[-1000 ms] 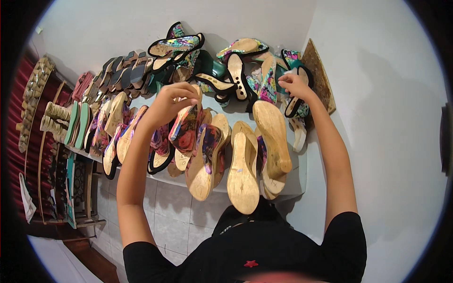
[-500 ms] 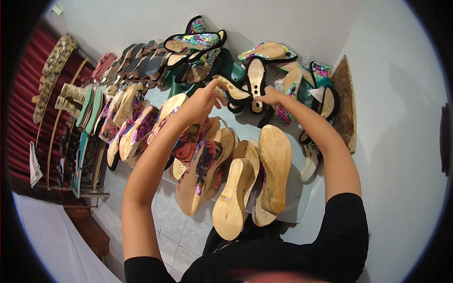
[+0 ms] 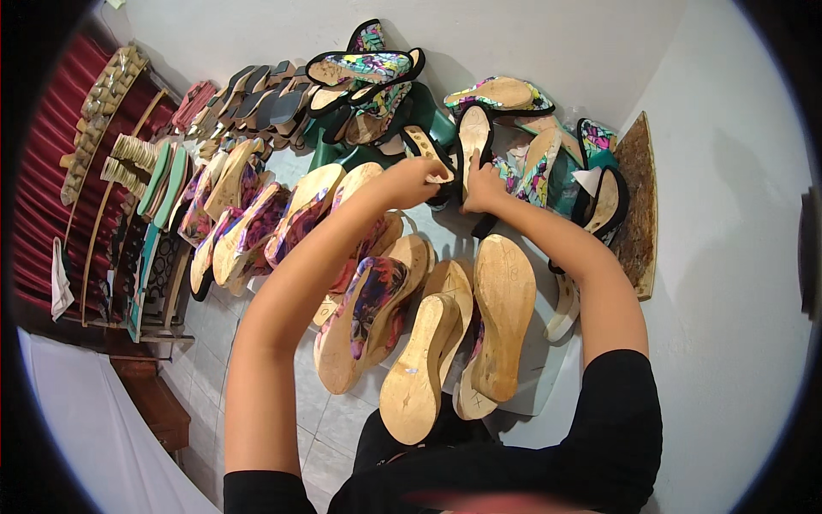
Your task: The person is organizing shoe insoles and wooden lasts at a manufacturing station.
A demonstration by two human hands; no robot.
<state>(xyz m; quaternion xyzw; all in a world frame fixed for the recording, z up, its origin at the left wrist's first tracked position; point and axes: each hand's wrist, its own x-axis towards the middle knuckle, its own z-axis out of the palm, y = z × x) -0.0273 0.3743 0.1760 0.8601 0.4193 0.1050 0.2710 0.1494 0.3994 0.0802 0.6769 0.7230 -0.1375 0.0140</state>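
Note:
My left hand [image 3: 413, 183] is closed on the near end of a black-edged sandal [image 3: 419, 142], its pale sole facing up with dark holes in it. Close beside it, my right hand [image 3: 485, 186] grips the near end of a second black-edged sandal [image 3: 474, 130], with fingers laid on the sole. The two sandals lie side by side, toes pointing away from me. Part of each is hidden by my fingers. Below my hands stand wooden wedge soles [image 3: 503, 317] and a floral wedge sandal [image 3: 377, 295] on a pale table [image 3: 535, 377].
Stacked multicoloured sandals [image 3: 364, 68] are at the back, beside green material [image 3: 437, 124]. Dark-soled sandals [image 3: 287, 107] line the far left. More floral wedges [image 3: 248, 236] run along the left edge. A brown board [image 3: 635, 206] leans on the right wall.
My left hand has moved right and closed on the left sandal's near end. My right hand has shifted slightly nearer and left, covering the holes in the right sandal.

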